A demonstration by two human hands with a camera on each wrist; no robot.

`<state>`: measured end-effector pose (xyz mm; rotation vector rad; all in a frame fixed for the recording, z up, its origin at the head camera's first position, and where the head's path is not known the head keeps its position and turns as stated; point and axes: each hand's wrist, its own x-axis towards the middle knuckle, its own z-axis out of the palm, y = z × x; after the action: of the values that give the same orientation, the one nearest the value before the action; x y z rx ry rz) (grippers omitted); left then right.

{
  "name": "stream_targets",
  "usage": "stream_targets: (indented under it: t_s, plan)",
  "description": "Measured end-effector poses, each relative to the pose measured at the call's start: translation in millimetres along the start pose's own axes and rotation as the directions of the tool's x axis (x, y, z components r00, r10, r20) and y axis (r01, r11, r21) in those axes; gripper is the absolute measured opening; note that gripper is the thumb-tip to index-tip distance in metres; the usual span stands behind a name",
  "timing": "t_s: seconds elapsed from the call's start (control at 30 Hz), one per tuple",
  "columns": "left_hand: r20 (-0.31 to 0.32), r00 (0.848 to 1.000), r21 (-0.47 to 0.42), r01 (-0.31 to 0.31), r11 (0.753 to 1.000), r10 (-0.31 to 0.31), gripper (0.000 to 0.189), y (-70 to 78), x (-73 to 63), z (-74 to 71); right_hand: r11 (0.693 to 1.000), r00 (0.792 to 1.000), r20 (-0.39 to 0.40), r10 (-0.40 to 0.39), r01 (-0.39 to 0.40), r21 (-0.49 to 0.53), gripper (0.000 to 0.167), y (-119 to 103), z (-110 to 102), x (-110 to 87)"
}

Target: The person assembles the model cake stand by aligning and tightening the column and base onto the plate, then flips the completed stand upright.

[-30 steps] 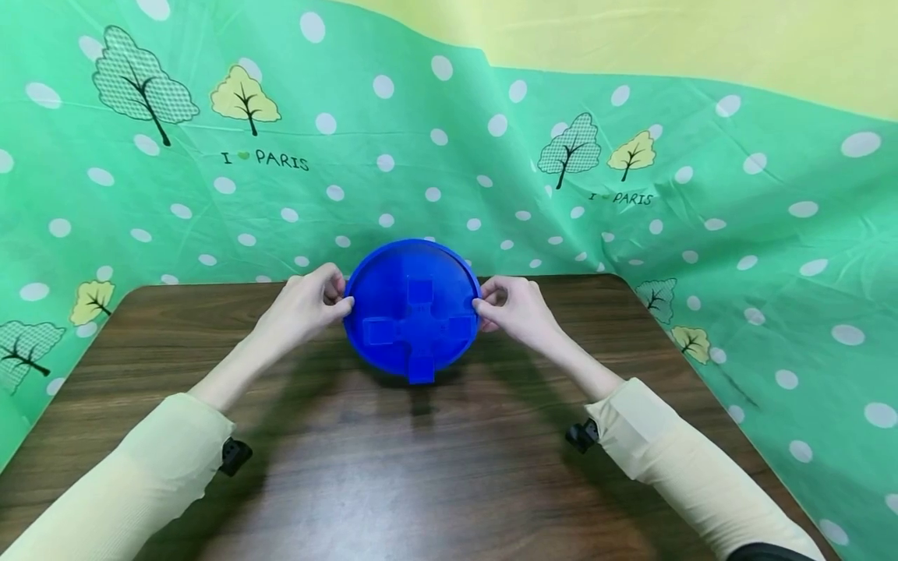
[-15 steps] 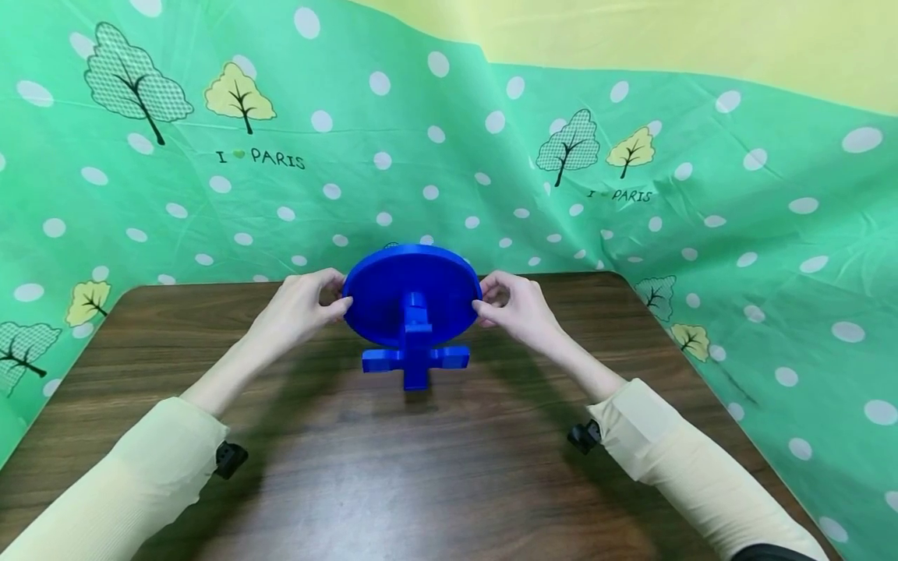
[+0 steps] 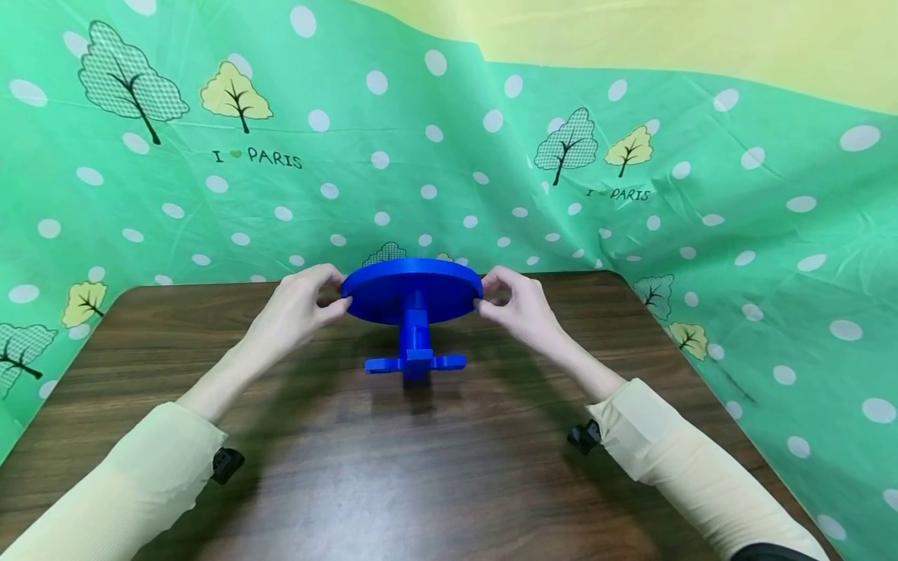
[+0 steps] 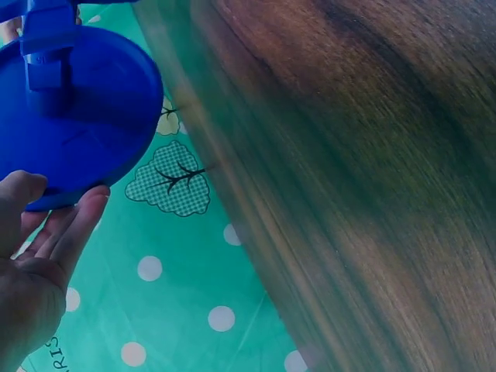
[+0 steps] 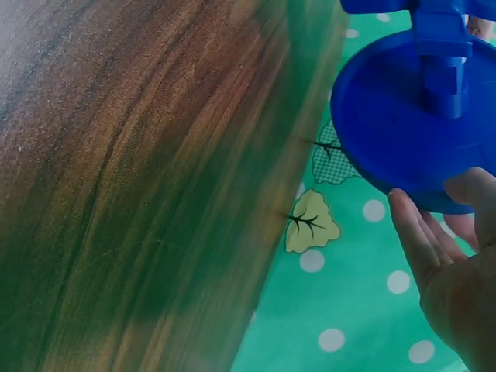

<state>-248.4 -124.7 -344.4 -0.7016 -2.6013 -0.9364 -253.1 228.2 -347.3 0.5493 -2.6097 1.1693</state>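
Note:
A blue round-topped pedestal stand (image 3: 412,269) is held up over the table's far part in the head view. Its disc has a raised rim, and a post (image 3: 415,327) runs down from the underside to a cross-shaped foot (image 3: 415,364). My left hand (image 3: 302,304) pinches the disc's left edge between thumb and fingers. At the opposite edge my right hand (image 3: 517,304) pinches it the same way. Both wrist views show the disc's underside (image 4: 108,132), with a thumb on its near side and fingers behind (image 5: 422,232).
The brown wood-grain table (image 3: 393,483) carries the dark shadows of both arms. Behind and beside it hangs a green dotted cloth (image 3: 421,156) printed with trees. Small black devices (image 3: 228,465) sit at the sleeve cuffs.
The stand has tipped from its underside facing me to nearly upright, disc on top and foot swung down and away. Both hands keep their pinch at the rim and have hardly moved.

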Motion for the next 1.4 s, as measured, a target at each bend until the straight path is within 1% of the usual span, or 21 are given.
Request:
stream_targets:
  t_s: [0.17,0.3,0.37,0.5,0.6,0.7,0.77,0.83,0.97,1.2,1.4]
  plan:
    - [-0.049,0.997,0.005,-0.063,0.998,0.063,0.013,-0.6,-1.6,2.1,1.0,1.0,-0.004,-0.012,0.012,0.005,0.012,1.2,0.2,-1.2]
    - [-0.062,0.995,0.008,-0.083,0.997,0.083,0.015,-2.0,-2.6,3.7,1.0,1.0,-0.012,-0.026,0.026,0.009,0.012,3.1,0.9,-1.7]
    - [-0.049,0.995,-0.008,-0.083,0.997,0.082,0.016,-2.3,-3.3,3.6,0.999,0.999,-0.021,-0.035,0.036,0.013,0.013,4.2,1.5,-1.7]
    - [-0.029,0.997,-0.073,-0.076,0.994,0.074,0.018,-4.3,-5.0,5.2,0.997,0.998,-0.04,-0.052,0.054,0.049,0.013,4.7,3.3,-1.2]
    - [-0.055,0.994,-0.126,-0.098,0.987,0.091,0.019,-8.1,-6.0,10.3,0.995,0.996,-0.06,-0.059,0.063,0.073,0.014,4.7,5.5,-0.3]
    - [-0.096,0.987,-0.158,-0.141,0.977,0.127,0.02,-11.4,-6.8,15.9,0.995,0.995,-0.079,-0.056,0.063,0.084,0.014,6.8,8.1,0.2]
    - [-0.116,0.983,-0.177,-0.159,0.971,0.14,0.022,-12.5,-7.4,18.7,0.994,0.996,-0.083,-0.041,0.049,0.098,0.016,8.5,9.7,-0.4]
    - [-0.131,0.981,-0.191,-0.165,0.968,0.142,0.024,-12.9,-7.7,20.6,0.993,0.996,-0.084,-0.025,0.034,0.111,0.017,10.4,11.3,-0.8]
    - [-0.144,0.981,-0.216,-0.159,0.963,0.13,0.027,-13.2,-9.1,22.6,0.991,0.996,-0.094,-0.003,0.016,0.132,0.02,11.8,13.2,-1.5]
    - [-0.181,0.973,-0.211,-0.181,0.961,0.143,0.027,-14.2,-14.3,24.0,0.985,0.996,-0.088,-0.008,0.023,0.17,0.023,13.0,14.5,-4.8]
    - [-0.172,0.969,-0.149,-0.205,0.967,0.179,0.027,-13.1,-21.1,25.0,0.985,0.995,-0.075,-0.068,0.079,0.153,0.027,16.8,15.1,-11.2]
